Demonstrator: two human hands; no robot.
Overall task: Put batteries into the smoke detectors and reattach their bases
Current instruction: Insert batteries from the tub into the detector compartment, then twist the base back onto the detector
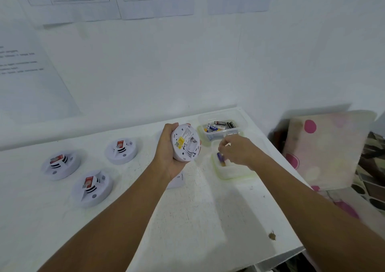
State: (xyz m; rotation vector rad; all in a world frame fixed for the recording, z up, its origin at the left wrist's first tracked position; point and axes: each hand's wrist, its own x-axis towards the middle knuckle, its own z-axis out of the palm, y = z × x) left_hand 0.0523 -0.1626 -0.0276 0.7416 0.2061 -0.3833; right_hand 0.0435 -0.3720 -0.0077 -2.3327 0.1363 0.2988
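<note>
My left hand (166,150) grips a white smoke detector (186,142) above the table, its back turned to me with a yellow label and an open battery bay showing. My right hand (237,150) pinches a blue and gold battery (221,159) over a pale plastic tub (233,170). Behind it a clear tub (221,125) holds several batteries. Three more smoke detectors sit face up on the table at the left: one (60,164), one (121,149), one (92,188). A white round part (177,180), partly hidden under my left wrist, lies on the table.
The white table (198,219) ends at a front edge at the lower right. A pink dotted cushion (325,146) leans beyond the right edge. Printed sheets hang on the white wall (145,63) behind.
</note>
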